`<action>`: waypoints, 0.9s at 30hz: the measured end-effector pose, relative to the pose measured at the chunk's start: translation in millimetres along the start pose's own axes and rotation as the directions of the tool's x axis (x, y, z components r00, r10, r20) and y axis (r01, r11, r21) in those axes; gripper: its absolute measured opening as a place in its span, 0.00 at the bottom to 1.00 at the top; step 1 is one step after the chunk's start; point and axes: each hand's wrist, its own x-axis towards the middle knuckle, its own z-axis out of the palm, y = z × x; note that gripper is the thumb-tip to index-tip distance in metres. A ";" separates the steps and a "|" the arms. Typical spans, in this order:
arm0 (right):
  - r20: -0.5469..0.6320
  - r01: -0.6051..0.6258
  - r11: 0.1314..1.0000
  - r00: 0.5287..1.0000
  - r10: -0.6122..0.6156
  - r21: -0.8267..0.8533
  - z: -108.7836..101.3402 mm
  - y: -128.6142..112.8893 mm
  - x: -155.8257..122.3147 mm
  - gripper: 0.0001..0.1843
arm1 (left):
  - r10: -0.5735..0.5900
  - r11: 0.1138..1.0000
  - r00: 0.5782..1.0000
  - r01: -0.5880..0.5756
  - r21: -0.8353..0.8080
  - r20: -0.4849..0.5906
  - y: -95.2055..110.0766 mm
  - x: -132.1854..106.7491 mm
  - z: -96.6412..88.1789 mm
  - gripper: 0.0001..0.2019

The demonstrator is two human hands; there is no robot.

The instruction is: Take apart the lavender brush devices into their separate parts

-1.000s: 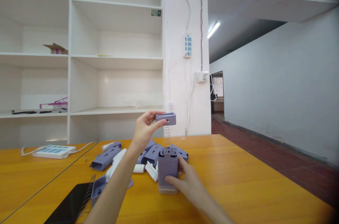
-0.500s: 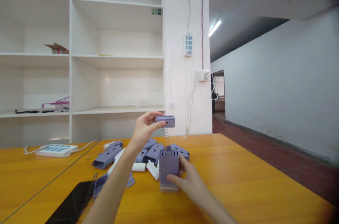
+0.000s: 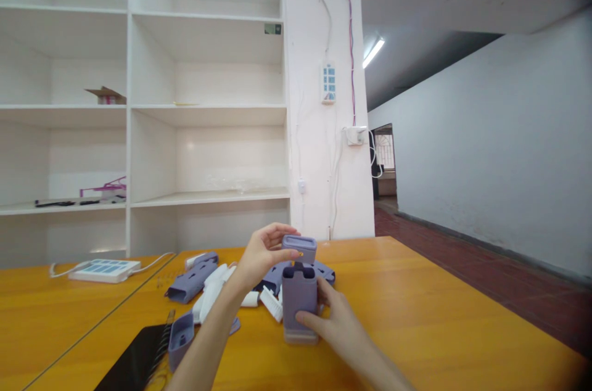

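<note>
My left hand [image 3: 271,250] pinches a purple plastic cap [image 3: 300,248] with a small hole in its front and a slot in its top. The cap sits just above the mouth of an upright purple box-shaped housing [image 3: 300,301], which has notches along its top edge and a pale base. Wrapped round the housing's right side is my right hand [image 3: 335,320], its thumb on the front face. The housing stands on the table. Whether the cap touches its upper edge I cannot tell, and the spring between them is hidden.
Behind the hands lie several purple housings [image 3: 192,280], a white brush piece [image 3: 271,303] and white parts [image 3: 213,289]. A purple cup-shaped part [image 3: 181,340] and a black tablet-like slab [image 3: 134,357] with coil springs lie left. A power strip [image 3: 104,270] is farther left.
My left hand has lowered the cap from well above the housing to just over its top, and the stretched spring no longer shows. My right hand still holds the housing. The view has shifted slightly.
</note>
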 end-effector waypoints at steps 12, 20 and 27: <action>-0.029 0.008 1.000 1.000 -0.009 -0.015 -0.4 1.7 -1.1 0.30 | -0.062 0.998 0.998 0.062 -0.015 0.022 -19.0 -16.3 -4.1 0.20; -0.012 0.001 1.000 1.000 -0.002 -0.028 0.1 1.7 0.3 0.28 | -0.046 0.999 0.999 0.046 0.010 0.000 -21.3 -18.3 -2.4 0.20; -0.009 0.010 1.000 1.000 -0.011 -0.002 0.0 -11.5 0.2 0.27 | -0.012 1.000 1.000 0.012 0.019 -0.021 -21.1 -17.8 -1.1 0.20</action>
